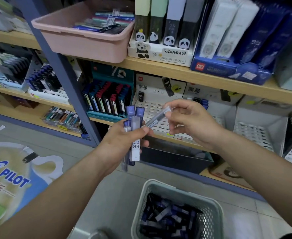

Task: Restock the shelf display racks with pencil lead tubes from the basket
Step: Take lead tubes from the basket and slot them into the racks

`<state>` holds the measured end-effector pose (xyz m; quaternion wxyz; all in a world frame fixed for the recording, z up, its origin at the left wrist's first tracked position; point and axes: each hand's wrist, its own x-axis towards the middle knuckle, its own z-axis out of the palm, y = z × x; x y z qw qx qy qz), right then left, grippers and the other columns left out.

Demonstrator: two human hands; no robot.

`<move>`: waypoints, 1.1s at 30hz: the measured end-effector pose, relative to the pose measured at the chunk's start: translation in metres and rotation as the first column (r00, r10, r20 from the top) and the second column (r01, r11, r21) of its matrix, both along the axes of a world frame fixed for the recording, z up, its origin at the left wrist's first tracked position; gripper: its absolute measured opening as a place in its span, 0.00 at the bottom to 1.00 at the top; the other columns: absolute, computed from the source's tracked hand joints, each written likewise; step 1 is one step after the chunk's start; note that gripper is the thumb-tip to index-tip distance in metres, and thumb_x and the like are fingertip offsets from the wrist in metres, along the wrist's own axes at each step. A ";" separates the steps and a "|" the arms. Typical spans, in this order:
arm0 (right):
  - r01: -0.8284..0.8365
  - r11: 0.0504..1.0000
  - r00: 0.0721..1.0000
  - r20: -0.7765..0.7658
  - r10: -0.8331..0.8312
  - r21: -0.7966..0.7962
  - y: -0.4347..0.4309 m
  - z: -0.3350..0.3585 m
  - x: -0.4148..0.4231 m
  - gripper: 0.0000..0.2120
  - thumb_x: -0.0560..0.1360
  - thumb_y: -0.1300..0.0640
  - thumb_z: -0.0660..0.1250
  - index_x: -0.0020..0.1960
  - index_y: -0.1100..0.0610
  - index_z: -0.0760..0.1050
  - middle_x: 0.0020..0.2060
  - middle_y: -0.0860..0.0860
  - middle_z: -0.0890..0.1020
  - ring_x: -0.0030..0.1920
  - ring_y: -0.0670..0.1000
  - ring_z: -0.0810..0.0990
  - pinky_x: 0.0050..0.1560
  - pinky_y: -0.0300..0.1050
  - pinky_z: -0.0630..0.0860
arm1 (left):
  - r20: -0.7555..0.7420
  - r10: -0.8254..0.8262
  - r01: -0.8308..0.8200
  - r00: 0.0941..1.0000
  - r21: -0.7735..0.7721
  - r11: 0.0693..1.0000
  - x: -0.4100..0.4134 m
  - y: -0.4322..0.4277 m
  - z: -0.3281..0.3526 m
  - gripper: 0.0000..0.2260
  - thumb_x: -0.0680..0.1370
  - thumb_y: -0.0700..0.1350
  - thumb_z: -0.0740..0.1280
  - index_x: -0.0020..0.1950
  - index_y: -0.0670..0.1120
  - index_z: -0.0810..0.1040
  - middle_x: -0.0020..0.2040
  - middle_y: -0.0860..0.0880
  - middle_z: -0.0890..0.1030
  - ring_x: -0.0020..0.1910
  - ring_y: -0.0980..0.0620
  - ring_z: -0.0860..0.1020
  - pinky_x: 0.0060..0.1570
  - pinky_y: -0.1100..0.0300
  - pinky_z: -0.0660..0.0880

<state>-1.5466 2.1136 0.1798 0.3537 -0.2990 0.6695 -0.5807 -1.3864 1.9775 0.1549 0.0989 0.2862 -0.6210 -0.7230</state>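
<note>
Above the basket [159, 185], off the white rack's [153, 107] front edge, grips bunch of lead tubes [135, 124] in left hand [120, 137], pinches one clear tube [156, 119] in right hand [192, 122].

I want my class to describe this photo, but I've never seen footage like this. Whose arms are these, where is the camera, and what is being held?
There is no machine here: a person wears one wide-angle camera on the head, so you look forward and down at their own hands. This is the only view. The left hand grips a bunch of pencil lead tubes, one marked HB. The right hand pinches a single tube beside the bunch. Below them, a grey basket holds many more tubes. Behind the hands, a white display rack shows mostly empty slots. Higher up sits a pink tub of stationery.
</note>
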 end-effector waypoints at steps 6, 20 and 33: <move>-0.009 0.998 0.997 0.082 0.014 -0.058 0.003 -0.008 0.004 0.06 0.74 0.64 0.71 0.51 0.60 0.80 0.39 0.57 0.83 0.38 0.56 0.83 0.44 0.51 0.82 | 0.013 0.046 -0.046 0.999 -0.015 0.999 -0.005 0.005 -0.004 0.07 0.80 0.45 0.69 0.57 0.45 0.80 0.46 0.46 0.86 0.35 0.53 0.81 0.35 0.60 0.76; 0.185 0.978 0.981 -0.048 -0.190 -0.091 -0.010 -0.019 -0.004 0.08 0.75 0.66 0.71 0.54 0.61 0.80 0.42 0.58 0.86 0.44 0.56 0.86 0.47 0.48 0.84 | 0.098 0.063 -0.046 0.993 -0.166 0.985 -0.002 -0.002 -0.015 0.08 0.78 0.46 0.71 0.56 0.46 0.80 0.45 0.48 0.86 0.38 0.54 0.82 0.42 0.57 0.81; 0.346 0.934 0.682 -0.706 -0.190 0.083 -0.126 -0.075 -0.082 0.08 0.78 0.60 0.68 0.56 0.56 0.81 0.49 0.49 0.83 0.49 0.47 0.81 0.59 0.46 0.78 | 0.148 0.147 -0.128 0.978 -0.134 0.983 0.014 -0.029 -0.016 0.08 0.78 0.45 0.71 0.55 0.45 0.79 0.40 0.47 0.84 0.34 0.56 0.81 0.34 0.63 0.76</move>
